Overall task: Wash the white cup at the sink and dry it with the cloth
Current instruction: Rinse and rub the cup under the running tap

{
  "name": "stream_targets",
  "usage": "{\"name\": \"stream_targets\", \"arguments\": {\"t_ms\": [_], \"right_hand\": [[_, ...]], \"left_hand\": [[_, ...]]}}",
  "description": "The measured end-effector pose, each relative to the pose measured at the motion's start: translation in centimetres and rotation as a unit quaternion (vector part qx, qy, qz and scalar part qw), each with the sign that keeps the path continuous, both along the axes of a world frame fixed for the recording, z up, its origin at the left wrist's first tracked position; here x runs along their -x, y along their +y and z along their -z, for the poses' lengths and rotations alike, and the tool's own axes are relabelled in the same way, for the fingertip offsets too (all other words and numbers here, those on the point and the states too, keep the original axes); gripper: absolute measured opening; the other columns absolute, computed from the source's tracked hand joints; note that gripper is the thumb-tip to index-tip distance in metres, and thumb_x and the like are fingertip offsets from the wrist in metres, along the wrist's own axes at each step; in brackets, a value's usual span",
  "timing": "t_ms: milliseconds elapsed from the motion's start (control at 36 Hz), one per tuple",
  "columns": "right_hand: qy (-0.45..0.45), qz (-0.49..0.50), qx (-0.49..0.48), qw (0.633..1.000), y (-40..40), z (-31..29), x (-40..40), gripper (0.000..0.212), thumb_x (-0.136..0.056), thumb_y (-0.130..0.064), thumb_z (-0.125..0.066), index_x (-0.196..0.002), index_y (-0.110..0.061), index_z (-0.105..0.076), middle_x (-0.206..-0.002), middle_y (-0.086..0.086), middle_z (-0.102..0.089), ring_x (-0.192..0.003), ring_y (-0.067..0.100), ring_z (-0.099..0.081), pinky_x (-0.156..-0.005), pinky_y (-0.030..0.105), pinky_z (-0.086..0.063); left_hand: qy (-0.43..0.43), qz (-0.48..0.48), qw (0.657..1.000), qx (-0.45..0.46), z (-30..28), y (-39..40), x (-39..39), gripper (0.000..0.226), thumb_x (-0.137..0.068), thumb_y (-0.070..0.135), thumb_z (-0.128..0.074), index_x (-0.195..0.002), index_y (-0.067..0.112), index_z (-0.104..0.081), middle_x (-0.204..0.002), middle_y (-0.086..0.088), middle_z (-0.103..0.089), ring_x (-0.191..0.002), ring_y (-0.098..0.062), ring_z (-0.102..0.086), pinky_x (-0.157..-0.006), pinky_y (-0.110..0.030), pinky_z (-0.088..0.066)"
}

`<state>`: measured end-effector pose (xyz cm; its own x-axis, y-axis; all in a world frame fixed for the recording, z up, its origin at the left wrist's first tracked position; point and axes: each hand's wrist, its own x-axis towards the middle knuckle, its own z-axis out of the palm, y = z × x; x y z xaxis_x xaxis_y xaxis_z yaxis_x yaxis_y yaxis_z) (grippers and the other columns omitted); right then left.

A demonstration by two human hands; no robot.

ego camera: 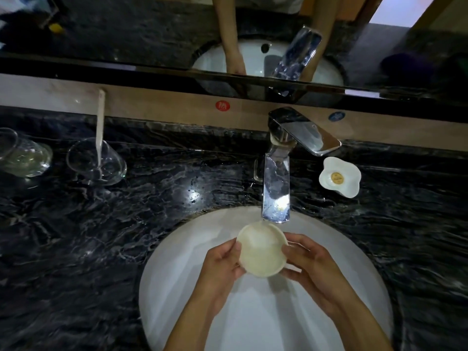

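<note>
1. The left hand and right hand close their fingers round opposite sides of the white cup, holding it between them, mouth up.
2. The cup hangs over the white sink basin, just under the chrome faucet spout; it seems to hold water.
3. A red sticker and a blue sticker sit on the backsplash, writing unreadable.
4. Open basin surrounds the hands; the black marble counter rims it.
</note>
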<state>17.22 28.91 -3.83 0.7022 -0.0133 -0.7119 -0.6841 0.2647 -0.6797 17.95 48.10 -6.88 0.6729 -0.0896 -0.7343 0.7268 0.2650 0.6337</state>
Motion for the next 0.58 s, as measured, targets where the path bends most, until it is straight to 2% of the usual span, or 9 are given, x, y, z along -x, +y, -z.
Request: {"name": "stream_targets", "arguments": {"t_ms": [56, 111, 194, 250, 306, 417, 500, 583], "right_hand": [[0.003, -0.005, 0.013, 1.0, -0.2, -0.3, -0.1, 0.024, -0.085, -0.012, -0.071, -0.109, -0.01, -0.072, -0.105, 0.015, -0.074, -0.097, 0.031, -0.071, -0.086, 0.048, -0.06], [0.011, -0.003, 0.014, 1.0, -0.3, -0.4, -0.3, 0.023, -0.088, -0.015, -0.069, -0.11, -0.009, -0.07, -0.106, 0.016, -0.074, -0.098, 0.035, -0.071, -0.088, 0.051, -0.059], [0.034, 0.008, -0.004, 0.999, -0.2, -0.1, -0.2, 0.019, -0.093, -0.016, -0.064, -0.108, -0.006, -0.068, -0.105, 0.019, -0.074, -0.092, 0.034, -0.072, -0.075, 0.042, -0.06], [0.046, 0.018, -0.028, 0.998, 0.1, 0.3, 0.0, 0.012, -0.095, -0.014, -0.061, -0.1, -0.005, -0.068, -0.103, 0.02, -0.072, -0.088, 0.033, -0.07, -0.071, 0.04, -0.06], [0.051, 0.038, -0.057, 0.996, 0.4, 0.8, 0.2, 0.011, -0.096, -0.01, -0.06, -0.098, -0.003, -0.067, -0.103, 0.02, -0.071, -0.09, 0.033, -0.068, -0.073, 0.043, -0.061], [0.053, 0.056, -0.069, 0.995, 0.8, 1.6, 0.7, 0.018, -0.097, 0.001, -0.054, -0.111, 0.008, -0.062, -0.105, 0.023, -0.069, -0.088, 0.032, -0.067, -0.081, 0.05, -0.059], [0.022, 0.043, -0.035, 0.998, 1.2, 1.6, 0.9, 0.02, -0.095, 0.001, -0.057, -0.112, -0.001, -0.067, -0.103, 0.021, -0.068, -0.088, 0.031, -0.062, -0.074, 0.041, -0.06], [-0.029, 0.046, 0.0, 0.999, 1.3, 1.2, 1.0, 0.026, -0.093, 0.004, -0.058, -0.115, -0.004, -0.068, -0.107, 0.011, -0.076, -0.096, 0.022, -0.073, -0.083, 0.031, -0.06]], "left_hand": [[0.011, -0.007, 1.0, 0.008, 0.2, -0.3, 0.0, 0.029, -0.103, 0.016, -0.049, -0.115, 0.0, -0.069, -0.114, -0.02, -0.073, -0.108, -0.032, -0.069, -0.096, -0.047, -0.056], [0.012, -0.015, 0.999, 0.026, 0.2, -0.4, 0.0, 0.03, -0.102, 0.018, -0.05, -0.116, -0.001, -0.069, -0.113, -0.019, -0.075, -0.108, -0.032, -0.07, -0.093, -0.045, -0.057], [-0.001, -0.019, 0.999, 0.026, -0.2, -0.3, 0.0, 0.028, -0.101, 0.019, -0.053, -0.113, 0.002, -0.071, -0.109, -0.016, -0.076, -0.104, -0.029, -0.072, -0.084, -0.037, -0.06], [-0.019, -0.021, 1.0, 0.004, -0.4, -0.3, 0.0, 0.025, -0.101, 0.019, -0.053, -0.108, 0.004, -0.073, -0.106, -0.016, -0.077, -0.099, -0.026, -0.073, -0.081, -0.034, -0.061], [-0.047, -0.013, 0.999, -0.014, -0.5, -0.2, 0.1, 0.024, -0.101, 0.019, -0.054, -0.107, 0.008, -0.074, -0.106, -0.014, -0.077, -0.1, -0.026, -0.072, -0.084, -0.035, -0.06], [-0.103, 0.011, 0.994, -0.038, -0.7, 0.2, 0.2, 0.021, -0.096, 0.023, -0.063, -0.112, 0.018, -0.075, -0.109, -0.006, -0.077, -0.108, -0.026, -0.07, -0.094, -0.045, -0.058], [-0.102, -0.001, 0.993, -0.05, -0.3, 0.4, 0.2, 0.02, -0.097, 0.017, -0.062, -0.107, 0.025, -0.077, -0.109, -0.003, -0.077, -0.108, -0.026, -0.069, -0.094, -0.048, -0.056], [-0.08, -0.018, 0.996, -0.04, 0.3, 0.3, 0.2, 0.027, -0.101, 0.011, -0.052, -0.109, 0.023, -0.075, -0.112, -0.005, -0.076, -0.111, -0.028, -0.068, -0.097, -0.049, -0.055]]}}
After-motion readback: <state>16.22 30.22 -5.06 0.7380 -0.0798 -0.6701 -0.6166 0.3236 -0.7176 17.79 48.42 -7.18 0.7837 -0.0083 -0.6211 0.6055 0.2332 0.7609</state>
